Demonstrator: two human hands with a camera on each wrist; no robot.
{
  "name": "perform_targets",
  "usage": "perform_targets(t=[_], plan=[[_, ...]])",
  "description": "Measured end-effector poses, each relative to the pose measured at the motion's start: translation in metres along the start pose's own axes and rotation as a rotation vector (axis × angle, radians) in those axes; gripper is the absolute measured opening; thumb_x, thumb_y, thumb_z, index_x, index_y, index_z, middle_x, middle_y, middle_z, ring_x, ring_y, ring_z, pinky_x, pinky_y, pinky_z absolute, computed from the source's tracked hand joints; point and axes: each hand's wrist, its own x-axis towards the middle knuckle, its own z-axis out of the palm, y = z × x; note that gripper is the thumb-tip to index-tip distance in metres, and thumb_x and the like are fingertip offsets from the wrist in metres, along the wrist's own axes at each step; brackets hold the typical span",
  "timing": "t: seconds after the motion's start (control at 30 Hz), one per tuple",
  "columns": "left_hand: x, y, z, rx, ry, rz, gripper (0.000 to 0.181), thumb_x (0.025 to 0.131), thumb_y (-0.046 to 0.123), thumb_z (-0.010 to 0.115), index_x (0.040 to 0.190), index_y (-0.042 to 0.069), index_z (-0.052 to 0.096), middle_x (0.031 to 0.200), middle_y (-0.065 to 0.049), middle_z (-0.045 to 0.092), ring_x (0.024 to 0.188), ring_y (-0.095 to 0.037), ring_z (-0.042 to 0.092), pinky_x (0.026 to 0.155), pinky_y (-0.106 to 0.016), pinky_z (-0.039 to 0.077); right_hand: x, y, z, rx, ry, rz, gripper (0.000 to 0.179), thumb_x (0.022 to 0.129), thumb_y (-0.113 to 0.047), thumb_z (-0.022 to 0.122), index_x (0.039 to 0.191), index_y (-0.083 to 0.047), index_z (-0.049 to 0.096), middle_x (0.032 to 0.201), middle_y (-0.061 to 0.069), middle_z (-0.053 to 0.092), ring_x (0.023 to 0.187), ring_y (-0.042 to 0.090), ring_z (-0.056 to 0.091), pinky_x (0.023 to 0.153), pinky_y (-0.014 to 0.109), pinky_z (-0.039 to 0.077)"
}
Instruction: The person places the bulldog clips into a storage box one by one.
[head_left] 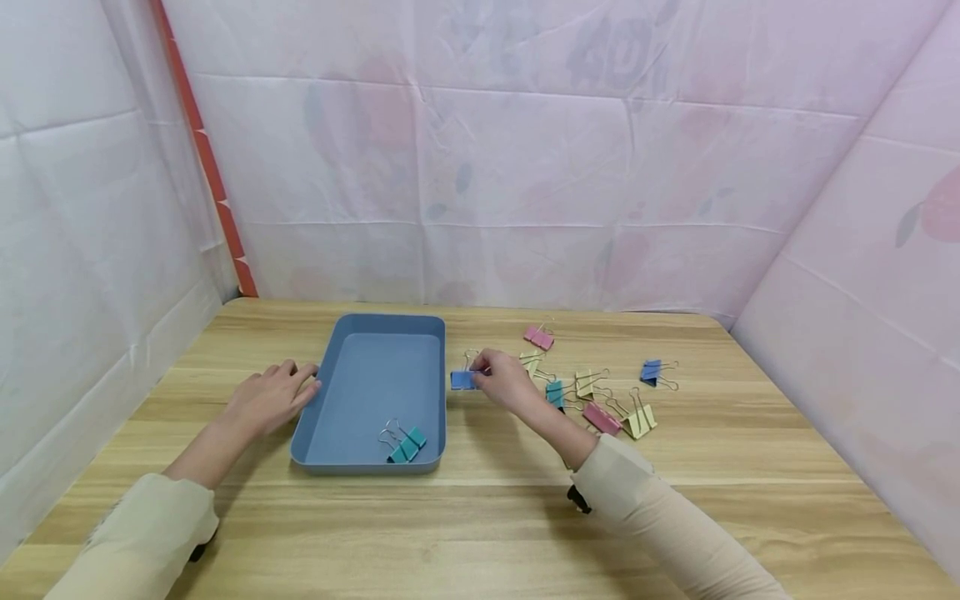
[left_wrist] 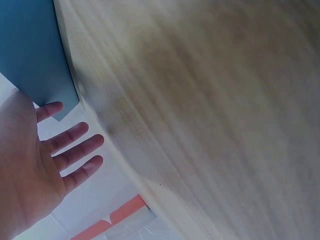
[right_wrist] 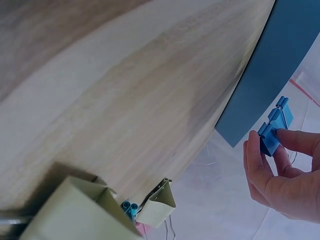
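My right hand (head_left: 504, 382) pinches a blue binder clip (head_left: 462, 380) between thumb and fingers, just right of the tray's right wall. In the right wrist view the blue clip (right_wrist: 275, 127) shows at the fingertips, held above the table. My left hand (head_left: 272, 398) lies at the left wall of the blue-grey tray (head_left: 375, 325), fingers spread and thumb against the rim. The left wrist view shows that hand (left_wrist: 45, 160) with relaxed fingers beside the tray's side (left_wrist: 40, 55). Inside the tray, near its front right corner, sits a teal binder clip (head_left: 407, 446).
Right of the tray lie several binder clips: a pink one (head_left: 539, 337) at the back, a teal one (head_left: 555, 394), a dark pink one (head_left: 602, 418), yellow ones (head_left: 640, 422) and a blue one (head_left: 651, 372) farthest right. White printed sheets (head_left: 525, 167) hang behind the wooden table (head_left: 480, 525).
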Motion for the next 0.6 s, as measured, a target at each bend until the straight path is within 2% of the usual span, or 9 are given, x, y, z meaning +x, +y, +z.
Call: perform_targets(t=[0.27, 0.6], plan=[[-0.001, 0.001, -0.003, -0.006, 0.006, 0.007, 0.044, 0.097, 0.035, 0.039, 0.125, 0.003, 0.050, 0.107, -0.022, 0.051, 0.095, -0.040, 0.053, 0.074, -0.054, 0.043, 0.000, -0.002, 0.002, 0.022, -0.012, 0.011, 0.003, 0.085, -0.001, 0.061, 0.088, 0.000, 0.062, 0.082, 0.006, 0.062, 0.078, 0.019, 0.060, 0.063, 0.028, 0.049], [0.000, 0.001, -0.002, -0.004, -0.007, -0.001, 0.045, 0.098, 0.035, 0.039, 0.126, 0.002, 0.050, 0.108, -0.023, 0.050, 0.096, -0.040, 0.052, 0.075, -0.054, 0.043, -0.001, -0.010, 0.005, 0.042, -0.018, -0.047, 0.004, 0.084, 0.001, 0.060, 0.087, 0.001, 0.062, 0.081, 0.007, 0.062, 0.072, 0.017, 0.059, 0.059, 0.025, 0.049]])
